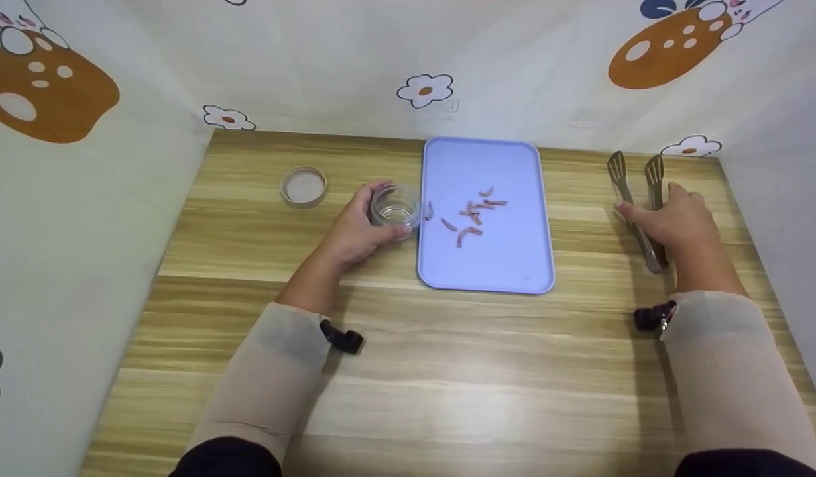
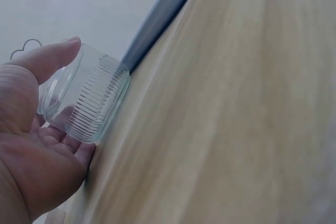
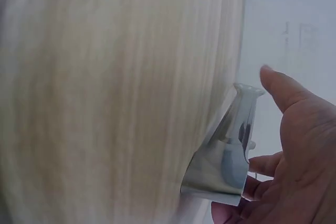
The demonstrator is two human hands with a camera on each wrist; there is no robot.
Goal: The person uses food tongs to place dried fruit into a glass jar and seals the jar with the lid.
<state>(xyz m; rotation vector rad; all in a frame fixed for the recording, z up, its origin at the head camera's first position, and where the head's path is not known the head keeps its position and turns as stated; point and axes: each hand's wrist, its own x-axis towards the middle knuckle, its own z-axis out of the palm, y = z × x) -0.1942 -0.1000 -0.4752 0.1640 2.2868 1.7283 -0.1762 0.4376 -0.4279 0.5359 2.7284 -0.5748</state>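
On the wood-grained table (image 1: 474, 371) lay a pale-blue rectangular tray (image 1: 487, 269). To its right, the person's right hand (image 1: 686, 222) was spread wide about the silvery metal tongs with slotted ends (image 1: 644, 240), thumb apart from the metal; closing evenly on both arms seemed the surest pickup. The left hand (image 1: 362, 230) held the clear, ribbed, glass-like jar (image 1: 394, 211) just beside the tray's left edge (a light, steady grip looked enough). The round, tan-rimmed lid (image 1: 304, 186) lay farther left; thin reddish-brown pieces (image 1: 474, 217), scattered on the tray, probably wanted gentle handling.
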